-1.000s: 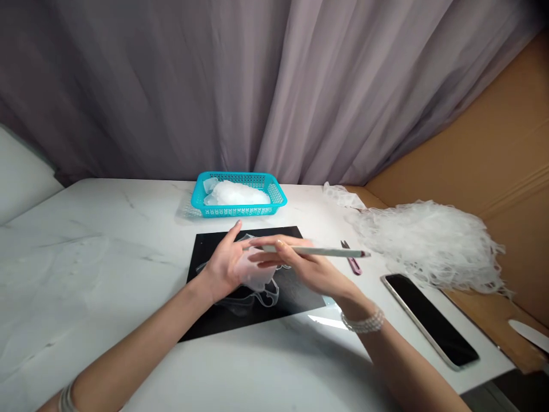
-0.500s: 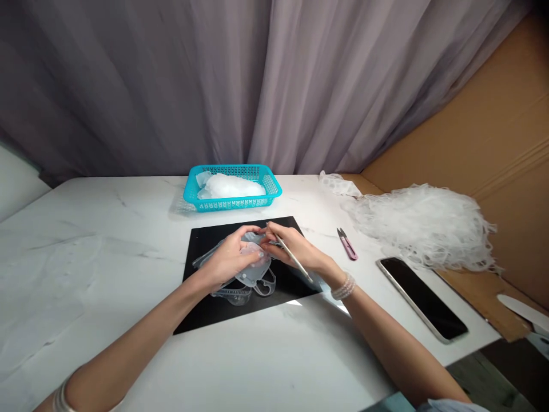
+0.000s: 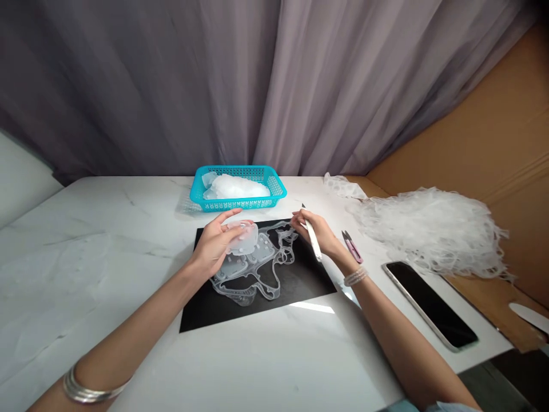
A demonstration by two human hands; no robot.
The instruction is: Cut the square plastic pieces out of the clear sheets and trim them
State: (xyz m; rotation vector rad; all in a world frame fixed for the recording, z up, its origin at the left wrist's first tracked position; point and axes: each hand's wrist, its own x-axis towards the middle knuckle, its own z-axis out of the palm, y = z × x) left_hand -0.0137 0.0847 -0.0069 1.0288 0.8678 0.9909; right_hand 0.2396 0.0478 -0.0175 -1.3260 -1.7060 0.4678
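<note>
My left hand [image 3: 214, 243] is closed, its thumb and fingers pinching a small translucent, rounded plate [image 3: 245, 242] above the black mat [image 3: 300, 292]. A slim white pen-shaped tool [image 3: 314, 240] with a dark pointed tip rests in my closed right hand [image 3: 315, 230], its tip pointing up and away. My right fingertips are also at the end of a clear, frame-like strip of trimmings [image 3: 271, 289], whether gripping it I cannot tell. More translucent flat pieces [image 3: 262, 247] with small round dots lie on the mat beneath my left hand.
Behind the mat stands a turquoise basket [image 3: 238, 205] holding white translucent pieces [image 3: 240, 187]. To the right lie pink-handled thread snips [image 3: 352, 247], a phone [image 3: 431, 306] and a large heap of clear trimmings [image 3: 433, 232]. A cardboard panel [image 3: 480, 126] borders the right side.
My hands came together over the plate, then parted. My right hand is now farther right with the tool turned tip-up, and the clear strip stretches toward its fingers. My left hand has kept the plate.
</note>
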